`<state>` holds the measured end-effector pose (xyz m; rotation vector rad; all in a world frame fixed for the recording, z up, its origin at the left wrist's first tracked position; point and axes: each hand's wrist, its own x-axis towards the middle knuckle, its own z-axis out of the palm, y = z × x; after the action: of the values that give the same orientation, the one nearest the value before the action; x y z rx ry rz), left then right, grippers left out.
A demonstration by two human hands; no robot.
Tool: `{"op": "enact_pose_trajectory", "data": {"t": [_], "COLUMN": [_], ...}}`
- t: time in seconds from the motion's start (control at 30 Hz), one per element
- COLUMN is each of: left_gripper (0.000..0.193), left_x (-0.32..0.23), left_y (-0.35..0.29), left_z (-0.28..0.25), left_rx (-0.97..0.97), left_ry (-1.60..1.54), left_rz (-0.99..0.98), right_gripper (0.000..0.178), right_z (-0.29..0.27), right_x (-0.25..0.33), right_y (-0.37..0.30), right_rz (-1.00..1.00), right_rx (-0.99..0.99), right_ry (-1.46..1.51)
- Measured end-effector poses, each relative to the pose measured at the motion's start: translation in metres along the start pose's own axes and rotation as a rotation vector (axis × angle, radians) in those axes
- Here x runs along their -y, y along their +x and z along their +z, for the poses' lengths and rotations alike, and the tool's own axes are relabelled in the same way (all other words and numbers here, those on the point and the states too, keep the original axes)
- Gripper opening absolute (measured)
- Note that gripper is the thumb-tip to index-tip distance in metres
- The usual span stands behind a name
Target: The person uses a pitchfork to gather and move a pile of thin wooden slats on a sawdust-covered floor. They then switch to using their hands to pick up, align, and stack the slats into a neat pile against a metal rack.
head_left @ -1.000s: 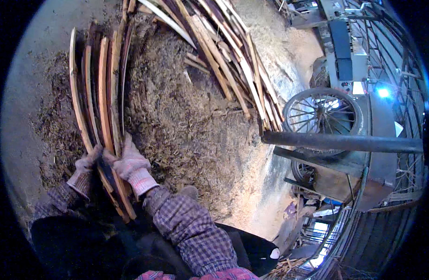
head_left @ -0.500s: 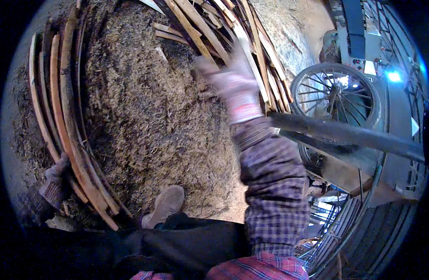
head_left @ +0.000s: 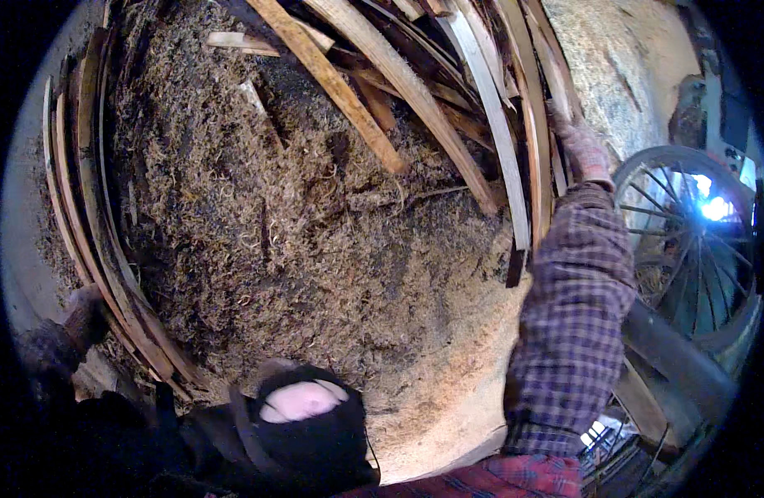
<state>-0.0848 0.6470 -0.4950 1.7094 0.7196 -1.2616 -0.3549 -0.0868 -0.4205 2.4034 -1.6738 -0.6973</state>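
Note:
My left hand, in a dark glove, is closed at the lower part of a bundle of long wooden strips on the left; its fingers are dim and partly hidden. My right hand, in a pale reddish glove, reaches far forward to the right edge of a pile of wooden strips. It touches the outermost strip, and its fingertips are blurred and partly behind the wood. A pale strip and a broad brown strip lie in the same pile, beyond my hand's reach side.
Bark and wood shavings cover the ground between both groups of wood. A spoked wheel stands at the right, with a thick dark bar beside it. My bent knee shows at the bottom through torn black trousers.
My right hand has moved right and slightly forward, from above the pile's near ends to its outer right edge. The view has shifted toward the pile. My left hand stays by the left bundle.

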Motion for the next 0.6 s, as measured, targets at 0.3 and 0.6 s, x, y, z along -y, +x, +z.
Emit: {"op": "enact_pose_trajectory", "data": {"t": [0.3,0.6], "left_gripper": [0.032,0.032], "left_x": [0.033,0.046], "left_y": [0.018,0.026], "left_z": [-0.016,-0.008], "left_rx": [-0.173,-0.195], "left_ry": [-0.042,-0.068], "left_rz": [0.181,0.375], "right_gripper": [0.099,0.046], "right_z": [-0.012,-0.018], "right_x": [0.0,-0.022], "right_y": [0.028,-0.015], "right_rz": [0.006,-0.512], "right_rx": [0.132,0.047], "right_ry": [0.018,-0.172]}}
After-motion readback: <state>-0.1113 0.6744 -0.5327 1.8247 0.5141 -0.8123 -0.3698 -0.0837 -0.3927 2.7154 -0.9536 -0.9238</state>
